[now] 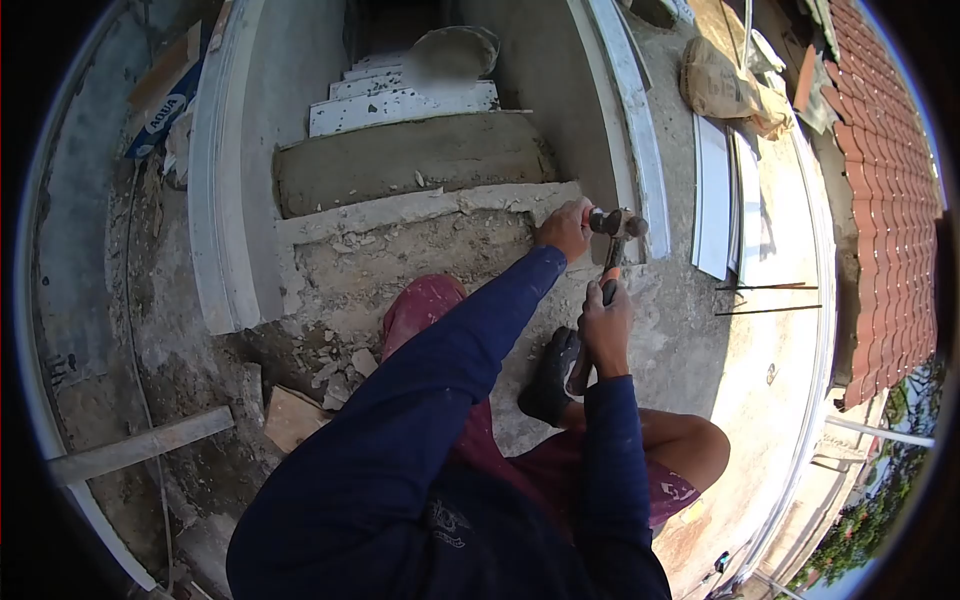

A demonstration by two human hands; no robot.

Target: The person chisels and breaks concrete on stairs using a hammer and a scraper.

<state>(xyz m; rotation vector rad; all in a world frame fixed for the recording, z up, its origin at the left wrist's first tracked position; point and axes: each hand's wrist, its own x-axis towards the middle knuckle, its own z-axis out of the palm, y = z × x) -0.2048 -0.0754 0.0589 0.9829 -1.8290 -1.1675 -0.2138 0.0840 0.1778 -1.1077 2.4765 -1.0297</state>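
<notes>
My left hand (566, 230) is closed around a chisel, most of it hidden by the fingers; only its end shows beside the hammer head. Just below, my right hand (607, 325) grips the dark handle of a hammer (618, 225). The hammer's metal head overlaps the chisel's end in this view. Both hands are over the right end of a broken, rough concrete step (420, 245), near the foot of the right wall. Loose rubble (340, 375) lies along the left side of that step.
White-faced stairs (400, 107) lead down between two walls, with a round container (455, 55) on them. White panels (712, 200) and a paper sack (720, 85) lie to the right. A wooden plank (145, 447) and a cardboard box (165, 95) are at left.
</notes>
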